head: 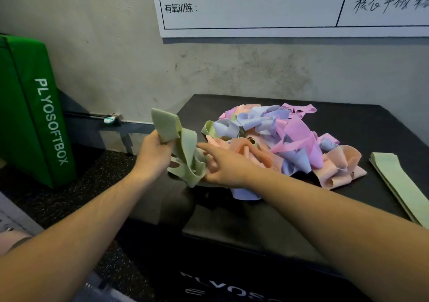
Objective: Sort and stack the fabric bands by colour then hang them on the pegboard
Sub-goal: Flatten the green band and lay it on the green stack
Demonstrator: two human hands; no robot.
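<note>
A tangled pile of fabric bands (285,139) in pink, peach, blue and green lies on a black plyo box (267,222). My left hand (154,154) grips several green bands (185,153) above the box's left edge; they hang down in loops. My right hand (228,164) reaches across with fingers spread and straight, its fingertips touching the hanging green bands, its palm over the pile's near left side. A flat stack of green bands (399,183) lies on the box at the right. No pegboard is in view.
A green soft plyo box (32,111) stands at the left against the grey wall. A white training chart (278,7) hangs on the wall above the pile. Speckled dark floor (97,185) lies between the two boxes.
</note>
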